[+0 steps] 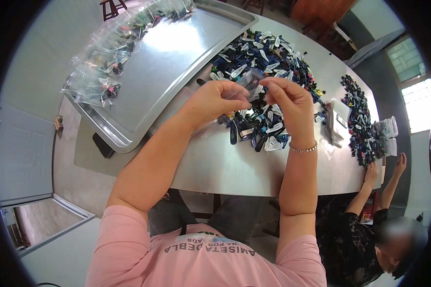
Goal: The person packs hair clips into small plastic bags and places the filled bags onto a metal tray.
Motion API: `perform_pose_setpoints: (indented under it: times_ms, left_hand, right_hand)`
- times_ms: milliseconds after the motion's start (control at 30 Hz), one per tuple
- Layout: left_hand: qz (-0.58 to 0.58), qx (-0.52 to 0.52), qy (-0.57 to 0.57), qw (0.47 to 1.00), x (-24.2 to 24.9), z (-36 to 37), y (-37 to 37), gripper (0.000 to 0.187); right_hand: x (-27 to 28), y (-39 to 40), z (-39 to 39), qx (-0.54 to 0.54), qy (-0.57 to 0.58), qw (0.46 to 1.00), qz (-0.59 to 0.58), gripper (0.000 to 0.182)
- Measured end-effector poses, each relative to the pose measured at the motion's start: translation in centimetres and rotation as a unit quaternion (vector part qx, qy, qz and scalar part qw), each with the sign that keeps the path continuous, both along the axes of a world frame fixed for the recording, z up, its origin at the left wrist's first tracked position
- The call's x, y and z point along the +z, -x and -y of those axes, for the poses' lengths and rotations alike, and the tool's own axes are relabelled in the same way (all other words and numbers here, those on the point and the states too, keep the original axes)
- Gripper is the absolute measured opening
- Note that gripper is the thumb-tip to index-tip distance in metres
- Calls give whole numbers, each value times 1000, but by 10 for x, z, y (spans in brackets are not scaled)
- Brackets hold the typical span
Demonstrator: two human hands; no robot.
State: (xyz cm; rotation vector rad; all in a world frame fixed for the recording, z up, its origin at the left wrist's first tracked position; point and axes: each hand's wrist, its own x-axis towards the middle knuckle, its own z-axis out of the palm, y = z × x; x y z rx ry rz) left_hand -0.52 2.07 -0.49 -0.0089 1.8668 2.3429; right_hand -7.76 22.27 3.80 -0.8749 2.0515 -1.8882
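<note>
A small clear plastic bag [250, 79] is held up between my two hands, over a heap of hair clips [273, 60]. My left hand [218, 99] is closed, with its thumb and fingers bent together at the bag's near side. On the other side, my right hand [292, 98] pinches at the bag's edge with thumb and forefinger. Snap clips in black, blue and white lie right under both hands, and I cannot make out each one. Whether anything is inside the bag is hard to tell.
To the left, a large metal tray [143, 100] carries a row of filled plastic bags [110, 67]. A second heap of clips [357, 115] and a stack of flat bags [339, 119] lie on the right. A co-worker [364, 239] sits there, one hand at that heap.
</note>
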Motion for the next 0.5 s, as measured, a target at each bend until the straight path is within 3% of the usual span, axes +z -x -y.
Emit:
perform_pose_setpoints:
  times_ms: [67, 100, 167, 233, 300, 333, 467, 500]
  left_hand:
    - [12, 4, -9, 1000, 2, 1, -1, 34]
    - [7, 16, -6, 1000, 1, 2, 0, 35]
    - [0, 27, -2, 1000, 1, 4, 2, 36]
    - [8, 44, 21, 999, 1, 6, 3, 36]
    - [9, 48, 21, 999, 2, 5, 2, 36]
    - [10, 52, 21, 998, 2, 5, 2, 36]
    - [12, 57, -11, 998, -2, 4, 5, 33]
    - [10, 45, -1, 999, -3, 5, 4, 34]
  right_hand:
    - [-6, 9, -6, -73, -56, 995, -23, 14]
    - [-8, 12, -9, -74, -56, 995, -24, 14]
    - [-15, 16, -13, -22, -230, 957, -178, 15]
    - [-23, 14, -9, -13, -248, 950, -190, 18]
    - [-28, 9, -3, 11, -370, 880, -299, 19]
    - [-33, 8, -2, 18, -377, 859, -345, 20]
    - [-34, 9, 2, 4, -373, 862, -344, 20]
    - [-30, 11, 0, -27, -315, 892, -323, 18]
